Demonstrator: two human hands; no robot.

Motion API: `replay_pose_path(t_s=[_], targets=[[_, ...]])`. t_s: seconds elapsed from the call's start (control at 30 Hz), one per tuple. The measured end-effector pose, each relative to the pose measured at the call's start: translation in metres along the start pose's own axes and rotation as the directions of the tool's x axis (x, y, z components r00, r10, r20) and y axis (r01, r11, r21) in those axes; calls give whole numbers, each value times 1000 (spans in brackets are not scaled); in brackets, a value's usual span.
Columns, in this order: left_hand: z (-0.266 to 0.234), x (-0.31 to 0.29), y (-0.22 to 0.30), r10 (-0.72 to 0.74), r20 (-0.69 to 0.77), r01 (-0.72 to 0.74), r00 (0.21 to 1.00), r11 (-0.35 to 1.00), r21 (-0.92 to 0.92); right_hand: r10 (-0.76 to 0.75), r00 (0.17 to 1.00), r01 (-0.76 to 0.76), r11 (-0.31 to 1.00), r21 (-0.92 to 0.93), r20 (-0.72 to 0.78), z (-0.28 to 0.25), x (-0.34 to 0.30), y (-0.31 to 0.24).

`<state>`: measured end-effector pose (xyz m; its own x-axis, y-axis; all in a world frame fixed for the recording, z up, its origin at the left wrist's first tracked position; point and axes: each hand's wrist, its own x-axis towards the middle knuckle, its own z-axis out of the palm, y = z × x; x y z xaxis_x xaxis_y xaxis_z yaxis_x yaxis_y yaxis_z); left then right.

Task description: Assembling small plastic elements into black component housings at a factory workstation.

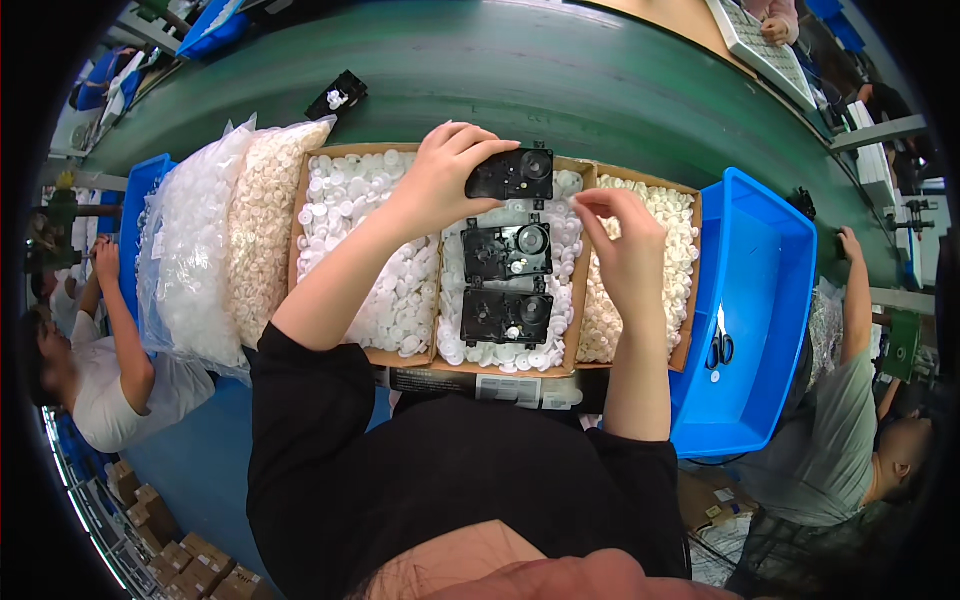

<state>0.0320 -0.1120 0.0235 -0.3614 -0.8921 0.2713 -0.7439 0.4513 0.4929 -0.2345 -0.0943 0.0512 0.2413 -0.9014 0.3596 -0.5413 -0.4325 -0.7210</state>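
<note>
Pressing the fingers of the left hand (445,175) on the far edge and the thumb on the near edge, so clamping the left end of the top black part (510,175). Holding the right hand (628,235) just past the other end, with thumb and finger tips almost meeting near the round wheel (537,162). Maybe pinching something tiny there, but cannot tell. Pointing its long side left to right, so lying inside the left grip and just left of the right fingertips. Being nearer to the left hand, since touching it. Seeing nothing in that small gap, only white pieces (566,260) underneath

Looking closer to the body, finding the middle black part (488,250) and the bottom black part (505,318), both set left to right, above the middle box (560,373). Going left, passing under the left forearm (350,270) to white discs (335,195), then two fat bags (190,270). Going right, passing cream pieces (665,230), then meeting a blue bin (768,300) with scissors (720,345) inside. Looking ahead, spotting one more black part (328,103) on the green tabletop (600,80)
</note>
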Motion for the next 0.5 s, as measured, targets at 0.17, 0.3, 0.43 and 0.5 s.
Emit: replay_pose_path(t_s=[0.17,0.3,0.43,0.5], targets=[[5,-13,-4,14,-73,-14,997,1000,8,-78,993,77,997,21,87,29,9,-6],[9,-12,-3,23,-88,-21,996,1000,22,-106,985,104,994,24,139,39,16,-5],[10,-12,-4,10,-94,-8,996,1000,19,-134,976,135,991,6,174,48,18,-7],[10,-12,-5,12,-91,-11,996,1000,17,-125,974,127,992,2,190,49,19,-7]])
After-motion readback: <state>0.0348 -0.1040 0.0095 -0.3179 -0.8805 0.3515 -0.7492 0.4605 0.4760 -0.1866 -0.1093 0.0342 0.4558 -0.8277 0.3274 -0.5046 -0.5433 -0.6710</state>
